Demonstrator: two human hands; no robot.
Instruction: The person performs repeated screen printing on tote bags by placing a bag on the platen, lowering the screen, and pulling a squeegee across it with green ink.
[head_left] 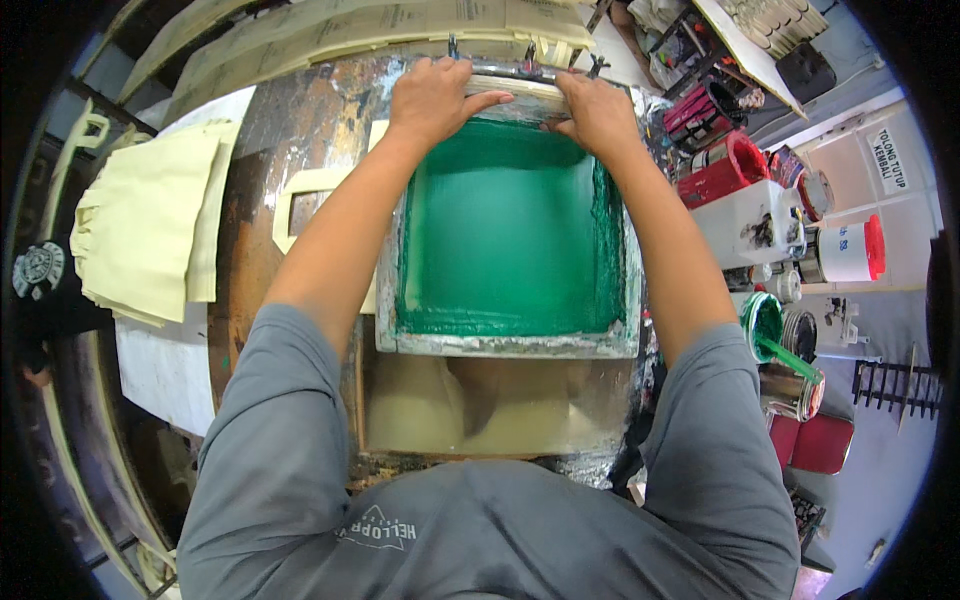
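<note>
Two hands [432, 100] [600, 112] grip one bar [525, 88] — at one green-inked frame [510, 346].

Person in dark clothes [60, 310] is showing at nine o'clock. Red tub [722, 170] is sitting at two, white jug [735, 222] just beside. White sign [887, 160] is showing past two; red-lidded container [845, 250], black rack [890, 373] are sitting around three; red panel [825, 443] at four.

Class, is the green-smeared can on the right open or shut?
Open: the can shows its green inside, and a green stick juts out.
</note>
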